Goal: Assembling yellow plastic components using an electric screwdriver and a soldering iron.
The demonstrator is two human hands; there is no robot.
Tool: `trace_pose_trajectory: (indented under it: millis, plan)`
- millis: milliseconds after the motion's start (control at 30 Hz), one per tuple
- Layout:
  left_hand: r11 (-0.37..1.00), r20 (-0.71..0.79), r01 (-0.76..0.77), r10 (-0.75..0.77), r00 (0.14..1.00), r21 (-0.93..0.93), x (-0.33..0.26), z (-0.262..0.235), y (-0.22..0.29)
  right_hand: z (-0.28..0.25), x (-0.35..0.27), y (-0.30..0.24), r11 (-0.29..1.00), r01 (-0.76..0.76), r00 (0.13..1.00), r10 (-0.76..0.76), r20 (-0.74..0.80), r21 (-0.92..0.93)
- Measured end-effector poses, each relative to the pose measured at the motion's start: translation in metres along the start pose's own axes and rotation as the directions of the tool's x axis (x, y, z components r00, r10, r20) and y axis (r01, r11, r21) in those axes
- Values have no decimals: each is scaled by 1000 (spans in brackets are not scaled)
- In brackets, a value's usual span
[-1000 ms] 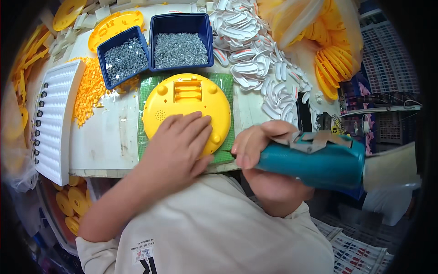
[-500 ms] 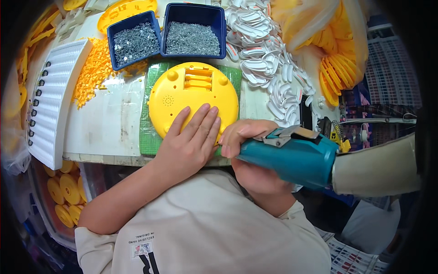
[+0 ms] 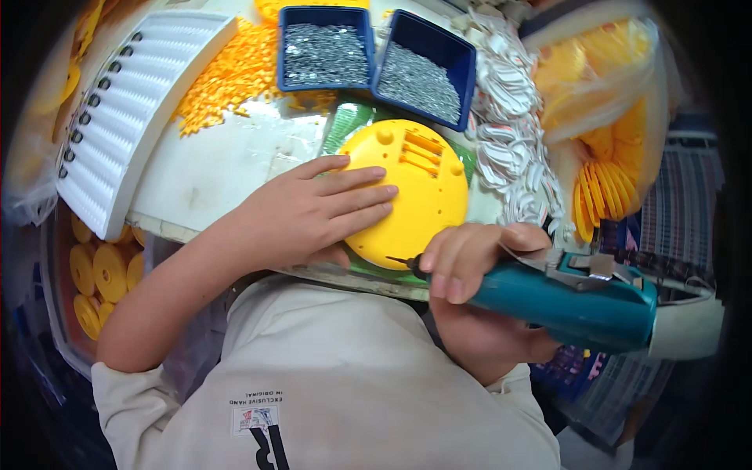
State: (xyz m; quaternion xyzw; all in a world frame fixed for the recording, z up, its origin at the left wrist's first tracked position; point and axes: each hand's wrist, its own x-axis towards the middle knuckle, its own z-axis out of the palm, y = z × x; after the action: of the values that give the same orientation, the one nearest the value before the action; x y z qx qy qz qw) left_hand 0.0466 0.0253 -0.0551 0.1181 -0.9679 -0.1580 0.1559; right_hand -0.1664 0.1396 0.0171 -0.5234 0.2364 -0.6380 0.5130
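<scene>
Worktable: white-topped bench (image 3: 235, 153), lay before you; clock hours below were read from the yellow housing.
Ridged tray: white tray (image 3: 145, 110), black fittings along its far-left edge, stood between nine and ten o'clock.
Bag: clear plastic bag (image 3: 587, 94) with yellow discs, sat at two o'clock, farthest out on that side.
Crate: bin of yellow wheels (image 3: 110, 272), stood between eight and nine, below the table edge.
White parts: heap of curved white pieces (image 3: 509, 141), lay at two, nearer than the bag.
Power driver: teal power screwdriver (image 3: 572, 301), lay at four, its bit pointing toward nine.
Yellow housing: round yellow housing (image 3: 415, 211), rested on a green mat (image 3: 341, 125), battery recess toward twelve.
Blue tubs: left tub (image 3: 325, 14) at eleven, right tub (image 3: 435, 43) at twelve; both held small metal pieces.
Left hand: your left hand (image 3: 313, 207) lay spread flat, fingers on the housing's nine-o'clock side, gripping nothing.
Right hand: your right hand (image 3: 482, 286) was curled tightly around the driver's front end.
Driver bit: dark bit (image 3: 401, 260), tip near the housing's lower rim; contact could not be told.
</scene>
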Motion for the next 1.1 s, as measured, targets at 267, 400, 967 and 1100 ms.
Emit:
trace_pose_trajectory:
  millis: [267,400,967,1100]
  plan:
    - [998,-218,-58,58,974,9,-8,23,-13,21,10,34,988,-101,993,106,42,-115]
    - [991,-224,-111,126,966,81,-6,23,-18,14,12,46,986,-15,987,41,156,-169]
    - [995,-444,-86,54,894,-52,-20,29,-23,-9,62,35,984,-13,999,20,33,-179]
    - [991,-469,-120,78,880,-60,-17,28,-27,-13,61,37,969,-33,992,61,109,-244]
